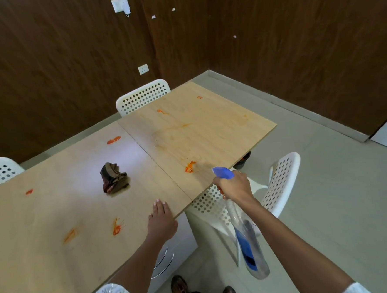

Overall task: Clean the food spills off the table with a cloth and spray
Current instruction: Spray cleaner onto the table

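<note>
The right hand [234,185] grips the neck of a clear spray bottle [248,238] with a blue nozzle [223,172], fingers curled round the trigger part. The bottle is tilted so its body hangs down and back under the forearm, off the near edge of the table [56,222], while the nozzle points out over the tabletop toward an orange spill [190,167] just beyond it. The wood around that spill and further across the right-hand panel looks faintly wet and smeared.

The left hand [161,218] lies flat on the table's near edge, fingers straight and close together, palm down, holding nothing.

A dark crumpled cloth [114,178] sits on the table near the seam between the two tabletop panels, well apart from both hands. More orange spills dot the surface: a splash [117,228] just left of the left hand, a fainter smear [70,235] further left, a small spot [29,191] near the far left edge, a patch [114,140] toward the far side, and two small marks [161,111] on the far right panel.

White perforated chairs [143,96] stand around the table, one beside the right arm. The walls are dark wood panels, the floor pale tile.
</note>
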